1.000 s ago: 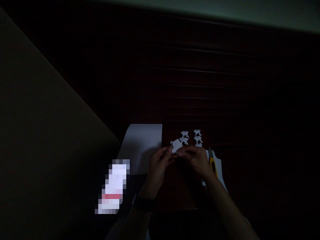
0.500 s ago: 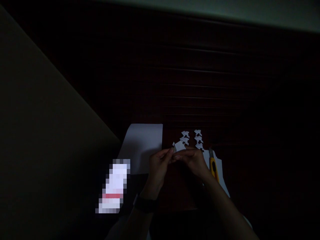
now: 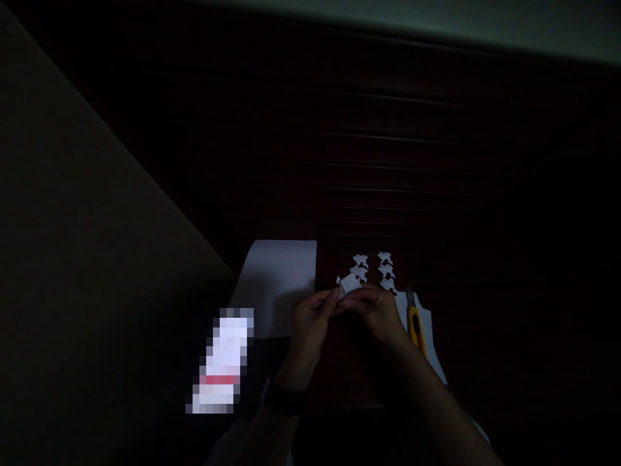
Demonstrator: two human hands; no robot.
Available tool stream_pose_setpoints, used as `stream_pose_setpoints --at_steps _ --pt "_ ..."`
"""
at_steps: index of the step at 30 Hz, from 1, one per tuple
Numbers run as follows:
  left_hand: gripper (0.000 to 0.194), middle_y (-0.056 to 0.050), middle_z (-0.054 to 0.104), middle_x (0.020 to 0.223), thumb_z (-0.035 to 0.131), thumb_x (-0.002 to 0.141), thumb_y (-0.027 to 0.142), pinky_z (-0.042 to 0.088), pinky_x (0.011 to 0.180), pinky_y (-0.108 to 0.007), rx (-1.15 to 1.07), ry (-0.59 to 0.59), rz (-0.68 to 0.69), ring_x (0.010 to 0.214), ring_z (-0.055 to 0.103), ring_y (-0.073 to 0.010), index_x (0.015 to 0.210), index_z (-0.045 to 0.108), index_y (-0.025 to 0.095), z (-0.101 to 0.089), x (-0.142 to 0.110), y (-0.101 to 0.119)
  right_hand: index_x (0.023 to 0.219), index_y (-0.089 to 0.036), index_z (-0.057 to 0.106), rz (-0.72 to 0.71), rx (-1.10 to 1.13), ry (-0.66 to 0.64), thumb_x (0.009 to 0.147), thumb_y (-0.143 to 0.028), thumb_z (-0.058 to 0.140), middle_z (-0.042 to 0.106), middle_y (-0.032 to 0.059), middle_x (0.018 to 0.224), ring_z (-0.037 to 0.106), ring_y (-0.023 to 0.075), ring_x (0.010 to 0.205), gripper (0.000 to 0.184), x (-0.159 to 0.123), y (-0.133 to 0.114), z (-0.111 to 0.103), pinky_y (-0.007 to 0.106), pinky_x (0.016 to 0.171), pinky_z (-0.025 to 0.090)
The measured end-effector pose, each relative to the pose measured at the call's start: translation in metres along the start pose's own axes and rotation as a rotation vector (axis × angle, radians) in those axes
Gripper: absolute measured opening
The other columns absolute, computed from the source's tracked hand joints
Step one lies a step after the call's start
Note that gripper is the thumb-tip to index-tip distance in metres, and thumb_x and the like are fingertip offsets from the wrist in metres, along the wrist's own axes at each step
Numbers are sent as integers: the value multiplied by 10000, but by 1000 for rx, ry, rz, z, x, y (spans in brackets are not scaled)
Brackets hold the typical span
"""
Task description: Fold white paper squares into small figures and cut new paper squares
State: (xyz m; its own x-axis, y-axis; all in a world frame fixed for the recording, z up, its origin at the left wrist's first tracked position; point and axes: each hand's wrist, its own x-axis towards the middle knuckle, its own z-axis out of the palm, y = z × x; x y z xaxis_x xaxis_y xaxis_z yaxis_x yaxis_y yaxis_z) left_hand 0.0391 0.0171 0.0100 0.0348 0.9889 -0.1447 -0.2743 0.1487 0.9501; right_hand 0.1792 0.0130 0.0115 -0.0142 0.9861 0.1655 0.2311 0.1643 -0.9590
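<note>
A small folded white paper piece (image 3: 349,283) is pinched between both hands above the dark table. My left hand (image 3: 312,317) grips its left side with thumb and fingers, and a dark band circles that wrist. From the right, my right hand (image 3: 378,314) presses the lower edge of the paper, fingers closed on it. Just beyond the hands lie folded paper figures in two columns, a left group (image 3: 359,261) and a right group (image 3: 385,269). The paper's underside and some fingertips are hidden.
White paper sheets (image 3: 276,272) lie to the left. A yellow utility knife (image 3: 415,327) with its blade out rests on more white paper (image 3: 429,330) at right. A pixelated bright rectangle (image 3: 223,362) is at lower left. The room is very dark.
The folded paper has tilted and shifted slightly right in my fingers. My right hand has moved a little nearer, uncovering more of the right column's lowest figure.
</note>
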Motion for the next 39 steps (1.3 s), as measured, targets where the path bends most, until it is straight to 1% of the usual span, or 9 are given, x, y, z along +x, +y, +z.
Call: stream_pose_setpoints --at_steps 6,9,12,16,19,24,28,33,39 --pt "263 -86 722 835 695 721 351 546 753 -323 -12 24 5 768 667 -187 848 724 123 2 0 -3 713 -234 717 -55 -44 47 757 -219 681 653 2 726 613 166 722 59 0 0 3 270 667 460" --pt "249 -76 721 847 686 733 345 546 746 -310 -31 44 10 769 666 -176 857 721 131 2 0 -3 740 -228 714 -34 5 64 740 -237 696 675 12 781 625 180 774 21 1 -1 2 283 717 472" --pt "254 -81 721 874 686 732 345 546 742 -312 -34 48 24 783 667 -181 871 721 136 1 0 -3 727 -218 705 -3 8 82 746 -265 688 679 16 766 628 182 759 53 1 -2 2 287 718 473" --pt "271 -99 727 839 675 739 361 541 756 -334 -14 25 19 771 675 -196 856 723 121 0 -2 -4 688 -211 692 -39 -73 133 754 -267 672 658 14 725 610 170 711 88 2 -3 4 273 673 459" --pt "269 -109 728 891 671 744 348 529 801 -342 -47 -16 -3 832 676 -209 886 720 125 1 -3 -2 712 -212 693 -58 -94 160 782 -258 635 653 18 747 608 172 728 102 2 -3 5 276 676 456" --pt "336 -103 725 949 759 651 262 520 805 -309 -100 7 -26 863 672 -203 958 704 135 3 -4 -1 808 -227 713 -63 -72 108 818 -249 590 668 34 827 616 189 806 126 1 -4 2 299 739 466" --pt "320 -71 734 885 777 628 230 520 756 -262 -94 74 6 805 676 -172 927 705 143 2 -2 -3 854 -236 707 -24 17 96 830 -259 576 693 27 859 628 193 832 136 0 -6 1 310 780 472" --pt "306 -73 730 859 774 632 238 523 714 -257 -96 109 27 767 666 -159 911 707 129 -2 2 -6 798 -222 701 27 61 198 784 -281 639 696 20 843 628 192 831 87 0 -4 2 299 769 470" --pt "300 -75 729 825 773 635 246 531 701 -266 -106 149 18 756 667 -164 898 703 120 -2 3 -6 803 -204 700 123 77 250 761 -347 656 707 33 784 638 211 765 155 1 2 5 314 692 479"
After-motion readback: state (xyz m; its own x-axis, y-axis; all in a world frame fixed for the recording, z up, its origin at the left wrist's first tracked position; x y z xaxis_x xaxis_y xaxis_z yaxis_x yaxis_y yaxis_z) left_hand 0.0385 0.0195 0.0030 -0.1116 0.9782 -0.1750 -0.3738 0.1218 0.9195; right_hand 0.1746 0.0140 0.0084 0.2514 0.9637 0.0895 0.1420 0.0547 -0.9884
